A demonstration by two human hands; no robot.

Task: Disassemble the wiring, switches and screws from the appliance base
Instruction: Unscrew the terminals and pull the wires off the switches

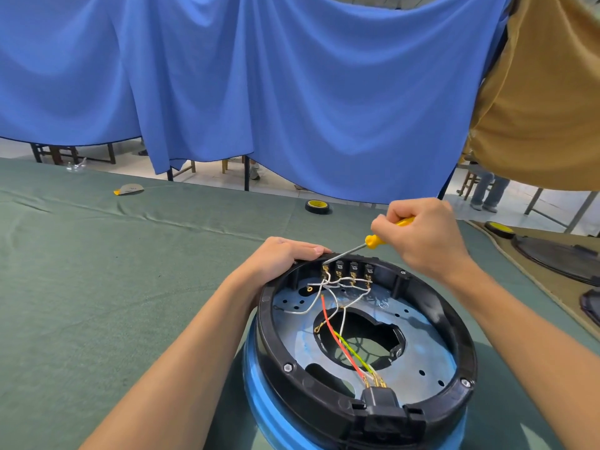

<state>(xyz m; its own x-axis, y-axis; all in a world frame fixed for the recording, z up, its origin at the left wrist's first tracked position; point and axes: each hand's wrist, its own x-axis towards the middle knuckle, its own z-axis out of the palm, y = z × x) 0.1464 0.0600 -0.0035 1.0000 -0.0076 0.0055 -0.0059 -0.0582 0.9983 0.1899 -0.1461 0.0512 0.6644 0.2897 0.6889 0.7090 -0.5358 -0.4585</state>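
The round appliance base point(454, 323), a black ring around a metal plate, sits tilted on a blue body point(259, 394) near the table's front edge. White, red and green-yellow wires point(331, 323) run from a row of switches point(347, 269) at its far rim to a black plug socket point(378, 402) at the near rim. My left hand point(285, 254) holds the far left rim with fingers curled over it. My right hand point(422, 235) grips a yellow-handled screwdriver point(376, 240); its tip touches the leftmost switch terminal.
Green cloth covers the table point(113, 271). A roll of black tape point(318, 206) lies behind the base, and a small grey and yellow object point(130, 189) at far left. Dark appliance parts point(558, 258) lie on a tan mat at right. A blue curtain hangs behind.
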